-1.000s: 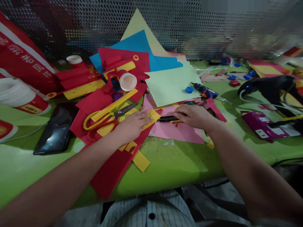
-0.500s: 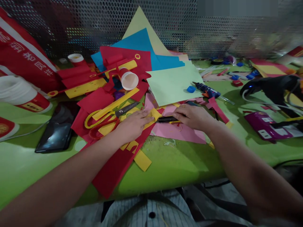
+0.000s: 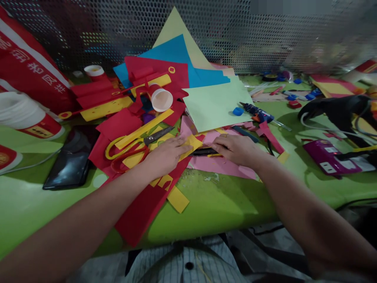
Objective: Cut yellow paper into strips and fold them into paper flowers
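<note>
My left hand (image 3: 167, 154) lies with its fingers stretched flat on a small yellow paper piece (image 3: 193, 142), over red paper (image 3: 144, 212). Just right of it my right hand (image 3: 235, 147) is closed around a slim black tool (image 3: 205, 151) that points left, close to the yellow piece. The tool looks like a craft knife; its tip is hard to make out. Pink paper (image 3: 220, 164) lies beneath my right hand. Scissors (image 3: 129, 149) with yellow and red handles rest left of my left hand, beside a yellow strip (image 3: 144, 129).
Pale green (image 3: 218, 102) and blue paper (image 3: 206, 81) lie behind. Paper cups (image 3: 161, 99) stand among red cutouts. A black phone (image 3: 69, 161) is at left, and a dark glue gun (image 3: 257, 111) and a purple box (image 3: 331, 156) at right. A perforated metal panel (image 3: 224, 35) rises behind.
The yellow piece by my left fingertips reaches further right and shows more of its surface. My right hand has shifted slightly left and down. My left hand has stayed nearly still.
</note>
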A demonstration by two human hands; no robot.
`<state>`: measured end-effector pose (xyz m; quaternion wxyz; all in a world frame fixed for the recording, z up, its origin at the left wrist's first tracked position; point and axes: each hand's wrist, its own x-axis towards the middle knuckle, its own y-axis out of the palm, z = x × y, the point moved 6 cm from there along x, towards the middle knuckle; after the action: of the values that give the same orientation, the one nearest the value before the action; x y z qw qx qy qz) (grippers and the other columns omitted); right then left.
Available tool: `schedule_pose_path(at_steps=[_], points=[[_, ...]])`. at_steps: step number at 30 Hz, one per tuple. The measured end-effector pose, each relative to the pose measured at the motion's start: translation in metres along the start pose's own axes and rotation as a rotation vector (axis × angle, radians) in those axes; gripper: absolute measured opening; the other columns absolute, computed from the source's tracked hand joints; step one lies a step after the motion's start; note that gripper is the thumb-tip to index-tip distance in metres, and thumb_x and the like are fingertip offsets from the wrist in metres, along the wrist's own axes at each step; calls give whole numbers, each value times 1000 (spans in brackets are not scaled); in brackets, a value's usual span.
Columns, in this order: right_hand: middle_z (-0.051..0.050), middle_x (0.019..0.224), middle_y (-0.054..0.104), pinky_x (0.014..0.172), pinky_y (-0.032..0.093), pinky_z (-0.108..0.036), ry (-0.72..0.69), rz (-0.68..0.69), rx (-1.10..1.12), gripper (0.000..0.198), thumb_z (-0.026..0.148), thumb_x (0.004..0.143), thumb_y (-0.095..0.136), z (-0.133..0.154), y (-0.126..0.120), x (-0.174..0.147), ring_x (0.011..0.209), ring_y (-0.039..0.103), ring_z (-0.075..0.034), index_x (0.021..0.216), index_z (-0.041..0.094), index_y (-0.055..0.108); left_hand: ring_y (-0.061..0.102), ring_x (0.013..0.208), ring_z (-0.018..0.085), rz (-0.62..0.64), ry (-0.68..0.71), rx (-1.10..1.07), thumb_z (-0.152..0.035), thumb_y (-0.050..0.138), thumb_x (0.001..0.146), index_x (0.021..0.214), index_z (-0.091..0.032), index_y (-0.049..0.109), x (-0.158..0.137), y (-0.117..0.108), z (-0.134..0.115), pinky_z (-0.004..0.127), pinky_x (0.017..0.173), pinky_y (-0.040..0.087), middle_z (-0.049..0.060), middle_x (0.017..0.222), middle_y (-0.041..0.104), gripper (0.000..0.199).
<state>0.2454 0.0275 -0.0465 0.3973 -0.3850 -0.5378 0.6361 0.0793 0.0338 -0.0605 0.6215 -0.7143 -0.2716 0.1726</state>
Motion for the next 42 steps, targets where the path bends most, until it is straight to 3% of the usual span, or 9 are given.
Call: schedule_pose_path(at_steps=[10,21,24,28,34,42], points=[[-5,88,66,54,31,-26,-16,-18,-13,33,36,90,31,2,2,0,71,57,-16,91,21,60,40,127,21,-8,3,17,-6,33,84,119,-12,57,0,1,0,38,102,37,15,134,48,42],[-4,88,65,53,30,-26,-5,-30,10,30,35,90,33,6,2,0,72,57,-16,90,21,60,39,128,17,7,-24,25,-8,32,86,121,-15,54,2,-5,-2,34,103,35,9,135,49,42],[-4,87,65,54,31,-25,-20,-34,35,29,33,89,34,5,2,-1,71,56,-16,87,21,60,37,129,16,54,24,61,-3,33,83,118,-16,57,-2,-18,-7,31,104,32,6,134,50,45],[-5,85,65,54,31,-25,-28,-42,44,29,34,88,35,3,1,-1,70,57,-16,86,21,60,44,123,20,181,-37,118,-11,35,85,117,-18,59,-21,-27,-1,38,103,31,6,134,51,40],[-6,83,65,52,31,-25,3,-33,21,30,36,87,35,5,0,1,70,57,-18,85,21,60,30,133,22,254,-108,158,-15,31,87,135,-25,39,-48,-6,9,46,106,24,3,144,37,49],[-5,85,67,54,33,-26,-34,-37,21,31,37,87,35,-3,-1,3,70,57,-17,88,22,62,27,134,21,245,-97,191,-14,31,88,137,-22,36,-32,-2,-2,43,108,20,3,144,36,50]])
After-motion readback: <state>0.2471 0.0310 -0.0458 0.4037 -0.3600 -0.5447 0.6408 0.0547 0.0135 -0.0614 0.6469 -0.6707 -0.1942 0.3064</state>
